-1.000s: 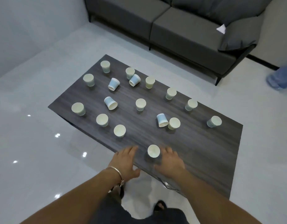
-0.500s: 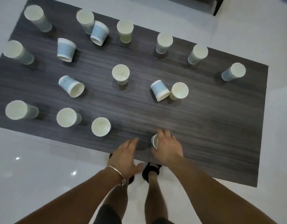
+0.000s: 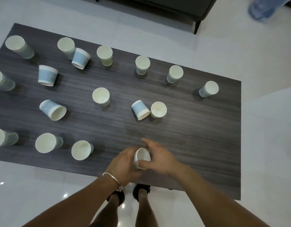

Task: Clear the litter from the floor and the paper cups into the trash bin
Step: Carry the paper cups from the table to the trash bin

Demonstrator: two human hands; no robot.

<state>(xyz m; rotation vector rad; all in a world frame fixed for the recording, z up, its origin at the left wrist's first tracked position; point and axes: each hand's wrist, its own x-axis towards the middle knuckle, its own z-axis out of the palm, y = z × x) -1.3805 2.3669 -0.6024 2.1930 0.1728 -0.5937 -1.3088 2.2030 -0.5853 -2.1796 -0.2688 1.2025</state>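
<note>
Holding one paper cup (image 3: 142, 155) over the near edge of the table (image 3: 190, 128), we wrap our left hand (image 3: 123, 163) round it and pinch its rim with our right hand (image 3: 159, 159). Other cups (image 3: 101, 96) dot the table.

**No writing legible**

Nothing in view can be read. The tipped blue paper cup (image 3: 49, 107) at nine o'clock on the table (image 3: 190, 136) bears a faint pale marking near its base, too blurred to make out. The other blue-banded cups (image 3: 47, 75) show only plain bands.
</note>
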